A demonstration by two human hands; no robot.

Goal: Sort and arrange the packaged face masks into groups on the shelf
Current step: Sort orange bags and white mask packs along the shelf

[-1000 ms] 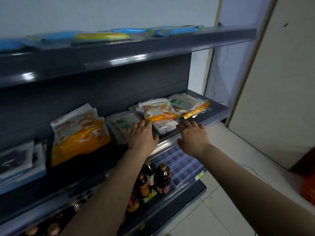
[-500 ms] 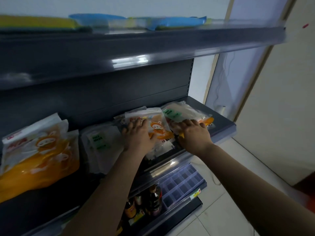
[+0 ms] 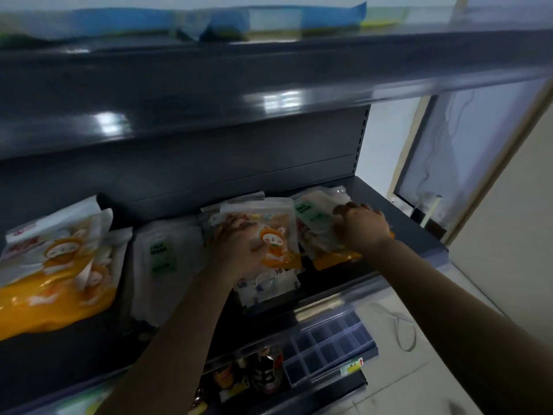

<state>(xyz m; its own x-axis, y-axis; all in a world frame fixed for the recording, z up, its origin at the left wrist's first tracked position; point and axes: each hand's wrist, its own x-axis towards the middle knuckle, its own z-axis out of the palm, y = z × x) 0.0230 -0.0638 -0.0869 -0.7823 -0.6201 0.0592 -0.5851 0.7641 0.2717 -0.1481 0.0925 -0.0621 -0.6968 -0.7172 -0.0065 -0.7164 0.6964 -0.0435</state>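
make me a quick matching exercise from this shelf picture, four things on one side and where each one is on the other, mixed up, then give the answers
1. left hand
2. right hand
3. bottles
4. blue packs

A. on the top shelf
B. on the orange cartoon pack in the middle
C. on the shelf below the masks
D. on the green-label pack at the right end

Pairs: 1-B, 2-D, 3-C, 4-A

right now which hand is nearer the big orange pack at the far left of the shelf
Left. The left hand rests on the middle orange pack, with a white face mask pack between it and the big orange pack. The right hand is farther right, on the green-label pack.
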